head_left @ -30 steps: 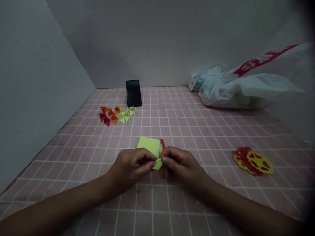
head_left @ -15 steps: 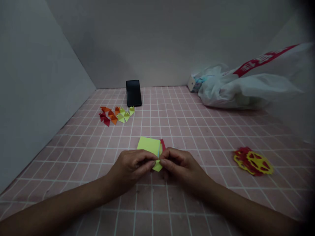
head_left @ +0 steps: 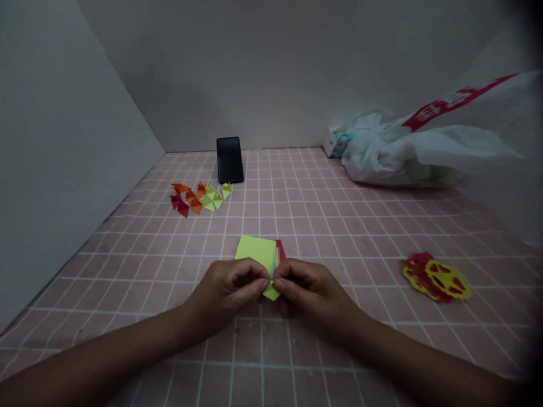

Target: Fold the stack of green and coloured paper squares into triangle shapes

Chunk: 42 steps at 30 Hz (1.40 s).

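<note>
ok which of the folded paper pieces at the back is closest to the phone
The yellow-green piece at the group's right end, just in front of the phone. The other yellow-green pieces, orange pieces and red pieces all lie farther left.

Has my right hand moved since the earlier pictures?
Yes: against the paper stack, the right hand sits slightly nearer you and further left.

Folded paper (head_left: 272, 293) was small, yellow-green and creased, lower edge tapering to a blunt point toward the wearer. It sat pinched between the left hand (head_left: 233, 284) and right hand (head_left: 309, 284), one at each side. Upper part was hidden; exact folds couldn't be read.
</note>
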Available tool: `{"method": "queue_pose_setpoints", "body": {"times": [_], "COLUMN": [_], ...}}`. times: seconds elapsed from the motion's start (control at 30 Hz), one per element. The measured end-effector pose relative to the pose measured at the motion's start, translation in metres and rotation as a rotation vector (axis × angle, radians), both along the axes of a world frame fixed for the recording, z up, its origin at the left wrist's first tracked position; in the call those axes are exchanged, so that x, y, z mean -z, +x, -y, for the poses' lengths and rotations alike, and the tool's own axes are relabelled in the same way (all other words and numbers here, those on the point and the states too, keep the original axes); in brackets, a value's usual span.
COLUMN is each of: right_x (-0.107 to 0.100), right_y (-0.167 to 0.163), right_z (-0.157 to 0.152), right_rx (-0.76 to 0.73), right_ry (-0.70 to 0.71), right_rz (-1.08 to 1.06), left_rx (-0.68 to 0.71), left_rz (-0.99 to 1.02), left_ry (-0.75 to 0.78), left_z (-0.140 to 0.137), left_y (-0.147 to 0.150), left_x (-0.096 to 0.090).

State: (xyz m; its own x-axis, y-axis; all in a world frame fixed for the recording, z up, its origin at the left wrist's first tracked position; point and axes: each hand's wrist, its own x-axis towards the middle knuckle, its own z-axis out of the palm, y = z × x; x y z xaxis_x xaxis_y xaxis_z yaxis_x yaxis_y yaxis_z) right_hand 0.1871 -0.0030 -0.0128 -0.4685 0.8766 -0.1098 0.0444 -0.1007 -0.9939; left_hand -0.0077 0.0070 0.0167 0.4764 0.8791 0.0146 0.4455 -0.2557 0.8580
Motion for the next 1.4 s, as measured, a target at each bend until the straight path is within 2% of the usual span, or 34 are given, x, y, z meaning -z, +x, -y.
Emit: {"method": "queue_pose_setpoints", "body": {"times": [0.2,0.37,0.43,0.67,0.83,1.07,1.27,1.4], "right_x": [0.0005,-0.0014,-0.0015,-0.0009,-0.0020,-0.0024,-0.0052,-0.0062], "right_y": [-0.0004,-0.0010,-0.0014,-0.0019,-0.0017,-0.0022,-0.0023,-0.0030], "right_z": [0.0016,0.0025,0.0028,0.0017,0.0014,0.0013,0.0014,0.0028], "right_rx": [0.000,0.005,0.003,0.011,0.009,-0.004,0.004,0.016], "right_ry": [-0.032,0.010,0.040,0.113,0.133,0.173,0.251,0.248], "right_rz": [-0.012,0.011,0.048,0.118,0.123,0.152,0.178,0.162], "left_rx": [0.036,0.009,0.008,0.051,0.050,0.009,0.020,0.035], "left_rz": [0.004,0.020,0.011,-0.080,-0.113,-0.096,-0.008,0.072], "left_ry": [0.003,-0.123,-0.130,0.153,0.203,0.084,-0.110,-0.238], "left_z": [-0.0005,-0.0011,-0.0014,0.0007,0.0022,0.0025,0.0024,0.0022], "left_y": [-0.0027,-0.0022,-0.0017,-0.0027,-0.0018,-0.0001,0.0001,-0.0009], "left_x": [-0.0029,-0.0055,-0.0052,0.0005,0.0030,0.0023,-0.0003,0.0006]}}
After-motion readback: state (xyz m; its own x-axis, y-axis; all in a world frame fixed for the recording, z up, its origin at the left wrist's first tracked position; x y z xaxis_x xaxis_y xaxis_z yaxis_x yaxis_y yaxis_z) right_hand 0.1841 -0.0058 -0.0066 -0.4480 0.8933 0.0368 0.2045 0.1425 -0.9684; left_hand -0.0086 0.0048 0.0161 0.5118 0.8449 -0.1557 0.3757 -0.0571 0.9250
